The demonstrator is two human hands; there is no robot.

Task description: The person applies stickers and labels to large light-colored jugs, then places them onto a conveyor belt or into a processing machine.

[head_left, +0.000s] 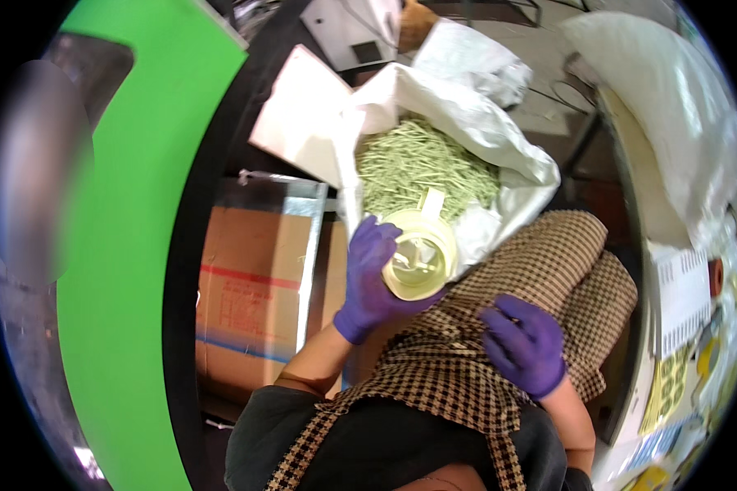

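Note:
My left hand (371,274), in a purple glove, is wrapped round a pale yellow plastic jug (395,282) held above my lap. The jug's mouth faces up and shows a few light glints or pale bits inside; its handle (432,201) points away from me. Beyond it, a white sack (526,161) gapes with its rim folded down, full of small pale green stick-like pieces (422,159). My right hand (526,345), also purple-gloved, hovers over the checked apron (434,376). Its fingers are loosely curled and apart, with nothing visible in them.
A bright green surface (115,311) with a black edge runs along the left. Cardboard boxes (241,319) stand beside me below it. On the right, a table edge (630,409) bears papers (681,295) and a large white plastic bag (663,106). A white metal box (348,33) stands behind the sack.

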